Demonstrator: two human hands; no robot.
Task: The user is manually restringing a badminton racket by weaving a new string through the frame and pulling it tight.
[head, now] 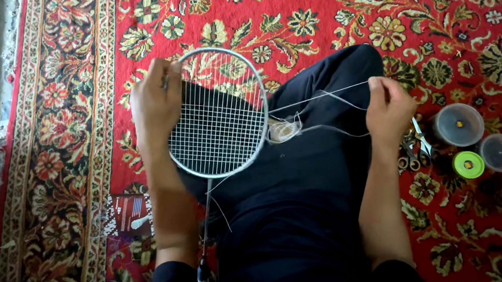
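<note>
While the person sits on a red floral carpet [70,111] that fills nearly the whole view, a pale strip of floor shows along the edge at nine o'clock. At three o'clock from the lap, two round clear tubs [459,124] with lids stand side by side, each with a small dark and yellow thing inside; a lime-green spool [468,164] lies just beside them, and scissors [415,144] rest on the carpet near the right hand. The racket [220,113] lies across the lap at centre, head toward twelve o'clock, handle toward six. The left hand [156,102] has its fingers wrapped tight around the frame's nine o'clock side. The right hand [389,108] has fingers pinched together on a string [319,98] drawn taut from the frame's three o'clock side.
</note>
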